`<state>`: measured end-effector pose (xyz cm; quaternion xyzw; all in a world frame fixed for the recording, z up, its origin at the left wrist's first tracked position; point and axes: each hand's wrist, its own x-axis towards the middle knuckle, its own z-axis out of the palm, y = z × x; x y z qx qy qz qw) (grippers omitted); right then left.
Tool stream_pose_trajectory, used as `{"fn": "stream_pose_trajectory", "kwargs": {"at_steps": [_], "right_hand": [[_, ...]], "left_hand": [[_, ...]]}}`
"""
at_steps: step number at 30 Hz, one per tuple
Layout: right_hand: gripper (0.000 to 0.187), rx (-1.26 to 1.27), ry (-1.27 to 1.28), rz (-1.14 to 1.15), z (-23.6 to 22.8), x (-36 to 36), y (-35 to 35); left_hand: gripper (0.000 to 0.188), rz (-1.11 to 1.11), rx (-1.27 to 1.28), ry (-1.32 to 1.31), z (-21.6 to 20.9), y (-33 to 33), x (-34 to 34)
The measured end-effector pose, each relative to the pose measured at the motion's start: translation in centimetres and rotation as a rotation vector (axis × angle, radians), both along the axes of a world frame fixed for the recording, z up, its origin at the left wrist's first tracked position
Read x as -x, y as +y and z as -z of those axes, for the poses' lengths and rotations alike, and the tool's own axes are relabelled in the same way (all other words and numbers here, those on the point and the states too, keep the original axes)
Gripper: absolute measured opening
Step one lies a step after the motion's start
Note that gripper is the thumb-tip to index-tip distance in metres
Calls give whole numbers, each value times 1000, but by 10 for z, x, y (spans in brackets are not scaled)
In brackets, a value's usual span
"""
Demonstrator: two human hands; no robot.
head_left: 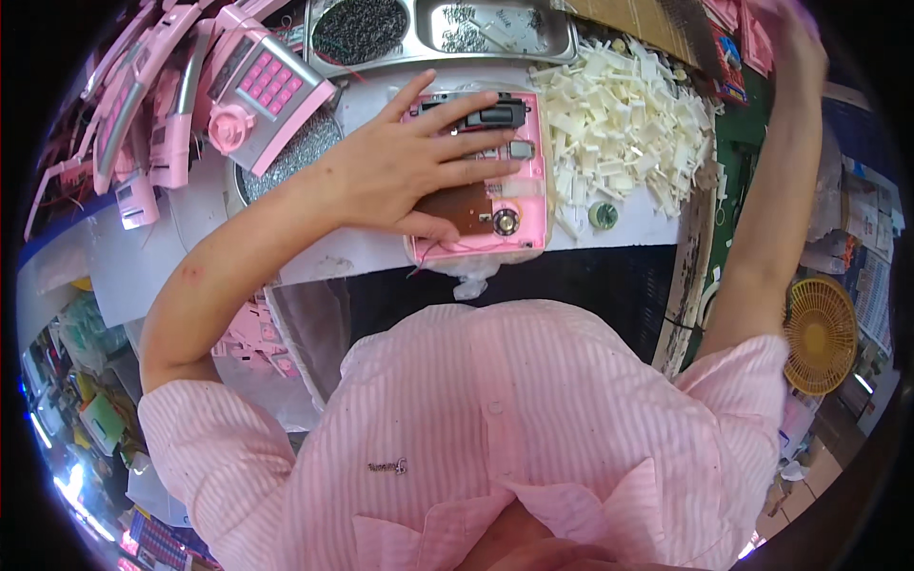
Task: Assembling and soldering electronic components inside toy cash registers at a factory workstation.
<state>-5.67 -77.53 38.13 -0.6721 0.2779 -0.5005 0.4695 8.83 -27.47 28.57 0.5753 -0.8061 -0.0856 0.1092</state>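
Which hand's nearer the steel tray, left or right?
Left. The left hand is spread over the open pink housing, just on the near side of the steel tray. The right hand is well to its right, beyond the white pile.

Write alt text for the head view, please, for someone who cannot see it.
A person's left hand lies spread over an open pink casing, while the right hand, blurred, is at the upper right edge. Around the casing are piled white plastic pieces, a metal tray and pink-and-grey devices.
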Motion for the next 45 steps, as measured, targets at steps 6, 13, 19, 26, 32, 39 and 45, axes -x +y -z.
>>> {"fn": "stream_pose_trajectory", "kwargs": {"at_steps": [6,13,19,26,32,39,45], "right_hand": [[27,526,44,-209,63,88,242],[59,444,297,-640,41,61,321],[63,-453,318,-613,78,98,360],[53,43,701,-463,110,109,366],[51,324,804,-613,110,93,349],[52,566,1141,-661,86,80,355],[45,521,1052,-790,74,72,337]], "left_hand": [[92,-223,-133,1749,-36,-5,32],[50,-676,-231,1930,-62,25,29],[70,-850,81,1291,-8,28,72],[83,-885,122,655,9,38,89],[75,-959,100,681,7,52,92],[64,-1079,11,609,25,76,114],[52,-994,-74,834,12,87,88]]}}
